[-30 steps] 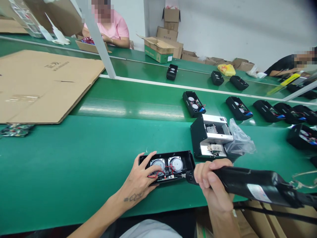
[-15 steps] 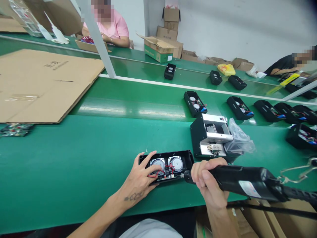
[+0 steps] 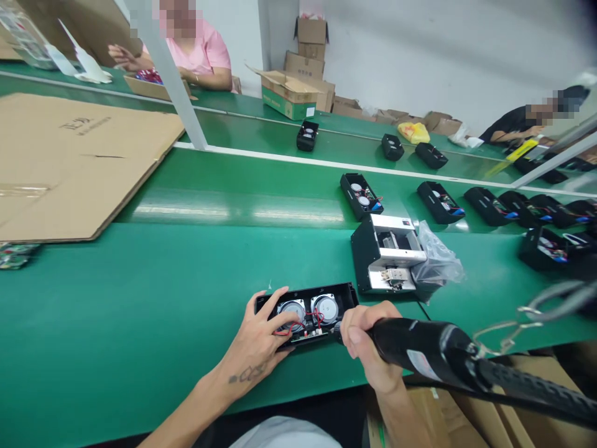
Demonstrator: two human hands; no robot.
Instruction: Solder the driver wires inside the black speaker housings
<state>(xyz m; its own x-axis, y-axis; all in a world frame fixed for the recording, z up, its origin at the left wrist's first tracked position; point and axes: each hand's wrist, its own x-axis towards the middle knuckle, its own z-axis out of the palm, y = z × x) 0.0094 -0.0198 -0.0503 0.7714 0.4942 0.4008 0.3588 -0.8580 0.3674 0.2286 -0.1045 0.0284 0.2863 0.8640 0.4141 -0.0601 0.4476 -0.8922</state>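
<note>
In front of me on the green bench lies an open black speaker housing [image 3: 345, 297] with two round silver speakers [image 3: 325, 308], red wires and a narrow circuit board [image 3: 308, 336] along its near edge. My left hand [image 3: 261, 333] grips the housing's left end, fingers over the left speaker and thumb at the near side. In my right hand [image 3: 370, 339] is a black electric screwdriver [image 3: 420, 348], held nearly level, with its nose at the housing's near right corner. The fingers partly cover the tip, so its exact contact is hidden.
A black and silver machine [image 3: 389, 255] with a clear plastic bag [image 3: 436, 258] stands just behind the housing. Flat cardboard [image 3: 84, 168] covers the left. Several black housings [image 3: 441, 202] sit along the conveyor [image 3: 261, 180]. A metal hook [image 3: 506, 333] hangs at the screwdriver's rear. Two people sit beyond.
The screwdriver's rear has swung down and toward me, its nose still at the housing's corner. My left hand keeps its grip. The view has shifted slightly; the person in pink has raised a hand.
</note>
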